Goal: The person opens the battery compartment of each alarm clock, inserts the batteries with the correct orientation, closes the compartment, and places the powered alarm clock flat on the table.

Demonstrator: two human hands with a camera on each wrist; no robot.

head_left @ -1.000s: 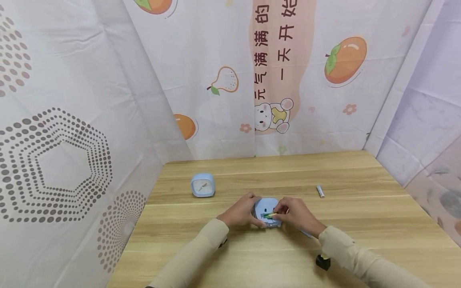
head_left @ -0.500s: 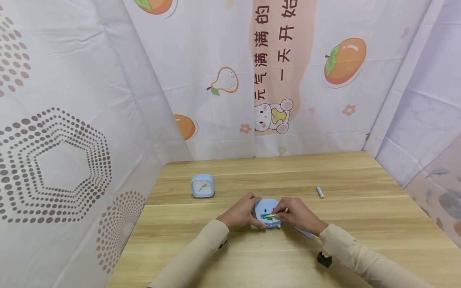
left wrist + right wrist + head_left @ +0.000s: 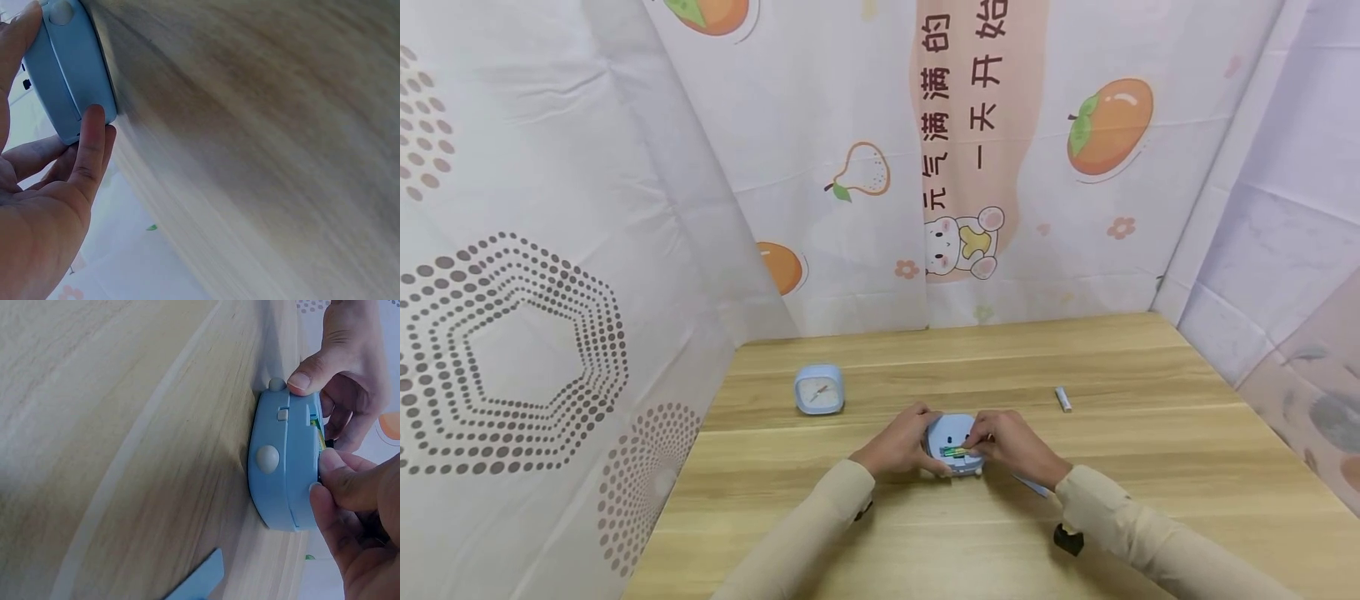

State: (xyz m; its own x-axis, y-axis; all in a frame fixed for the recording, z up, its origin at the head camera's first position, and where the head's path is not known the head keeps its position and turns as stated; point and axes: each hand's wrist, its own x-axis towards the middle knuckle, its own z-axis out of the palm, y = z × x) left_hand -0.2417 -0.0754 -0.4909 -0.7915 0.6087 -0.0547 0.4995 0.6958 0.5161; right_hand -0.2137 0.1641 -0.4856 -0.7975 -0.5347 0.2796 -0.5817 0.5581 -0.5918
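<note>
Head view: on the wood-grain worktop (image 3: 917, 550), the left hand's (image 3: 899, 444) fingers clamp a rounded pale-blue plastic casing (image 3: 957, 424), while the right hand's (image 3: 1018, 447) fingers pinch a green-and-yellow cylindrical battery (image 3: 955, 452) in its upper face. Left wrist view: thumb and fingers brace the casing's opposite sides. Right wrist view: a flat blue plastic piece (image 3: 201, 579) lies near; keeping the casing steady and battery level should help most.

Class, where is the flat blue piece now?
In the head view, the flat blue piece lies on the table, on the near side of the right hand and to the right of the blue device.
</note>
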